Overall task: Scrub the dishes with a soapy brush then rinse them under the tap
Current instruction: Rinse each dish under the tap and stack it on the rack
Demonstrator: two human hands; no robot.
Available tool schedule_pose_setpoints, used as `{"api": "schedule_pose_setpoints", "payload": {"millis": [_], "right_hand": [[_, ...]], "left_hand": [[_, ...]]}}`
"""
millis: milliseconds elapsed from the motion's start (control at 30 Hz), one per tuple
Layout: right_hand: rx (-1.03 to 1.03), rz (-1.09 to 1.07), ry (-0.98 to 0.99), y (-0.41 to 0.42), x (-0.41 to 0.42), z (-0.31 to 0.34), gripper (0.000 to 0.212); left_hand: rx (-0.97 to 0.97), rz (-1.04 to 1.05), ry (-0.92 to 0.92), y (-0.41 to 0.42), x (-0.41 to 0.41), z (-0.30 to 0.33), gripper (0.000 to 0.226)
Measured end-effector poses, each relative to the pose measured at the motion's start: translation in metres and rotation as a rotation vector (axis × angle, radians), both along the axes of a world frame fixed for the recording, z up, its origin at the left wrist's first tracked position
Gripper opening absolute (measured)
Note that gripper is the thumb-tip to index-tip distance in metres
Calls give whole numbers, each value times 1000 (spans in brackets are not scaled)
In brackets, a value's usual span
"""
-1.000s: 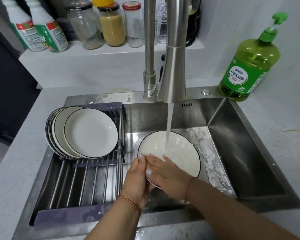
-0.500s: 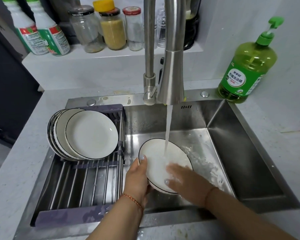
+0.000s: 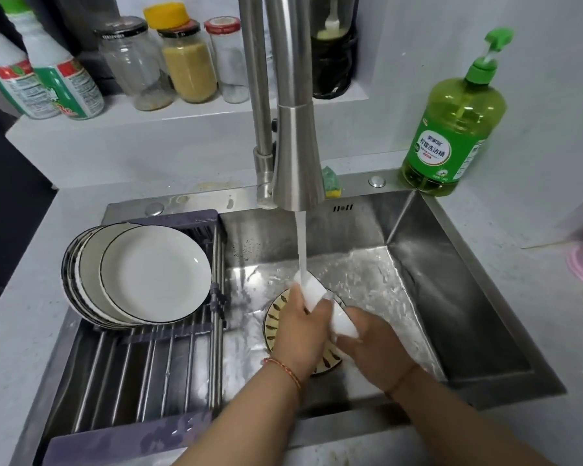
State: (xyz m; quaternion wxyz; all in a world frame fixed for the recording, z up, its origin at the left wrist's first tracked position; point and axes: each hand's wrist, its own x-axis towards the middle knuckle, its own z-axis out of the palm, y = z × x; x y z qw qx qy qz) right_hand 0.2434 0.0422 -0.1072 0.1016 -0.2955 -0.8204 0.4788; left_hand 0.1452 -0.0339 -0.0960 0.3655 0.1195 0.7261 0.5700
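1. Both hands held a white plate [image 3: 312, 290] nearly edge-on under the running water [image 3: 301, 243]; the left hand [image 3: 300, 327] gripped its near-left edge, fingers curled over the rim.
2. The right hand [image 3: 372, 344] clasped the plate's lower right edge, fingers wrapped behind it.
3. Beneath the hands lay a patterned dish [image 3: 276, 317] on the sink [image 3: 451, 297] floor.
4. Above the grip rose the steel tap [image 3: 295, 146].
5. Left of the grip, rinsed white plates [image 3: 155, 274] leaned on the drying rack [image 3: 142, 375].
6. Far right behind, a green detergent bottle [image 3: 451, 129] stood on the counter.
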Motion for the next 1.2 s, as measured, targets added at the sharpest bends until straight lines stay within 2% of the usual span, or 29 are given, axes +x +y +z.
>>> {"api": "schedule_pose_setpoints", "payload": {"millis": [100,200,267,300,400,533,633,800,967,1067,1200], "right_hand": [[-85,-19,17,-1,-7,10,16],[-113,3,11,-3,-11,10,18],[-129,6,-9,-4,-13,9,25],[-154,-4,-11,-5,-14,9,27],[-246,-32,20,-3,-17,17,22],[-443,-128,151,4,-26,21,31],[-632,-171,264,12,-34,18,33],[-1000,-137,403,23,-47,16,33],[-1209,-176,497,23,-55,8,39],[-1313,-199,533,21,-57,4,41],[-1456,-319,549,15,-60,-3,48]], "left_hand": [[-96,-13,196,14,2,0,55],[-114,38,238,26,-9,2,37],[-122,90,178,34,-24,4,27],[-110,130,86,36,-32,3,25],[-61,293,-251,37,-52,1,38],[-12,368,-481,27,-59,-15,49],[20,400,-554,19,-54,-29,54],[116,446,-723,1,-49,-35,45],[278,493,-867,-15,-51,-35,42],[367,480,-897,-22,-52,-33,43],[452,451,-839,-29,-52,-27,40]]}}
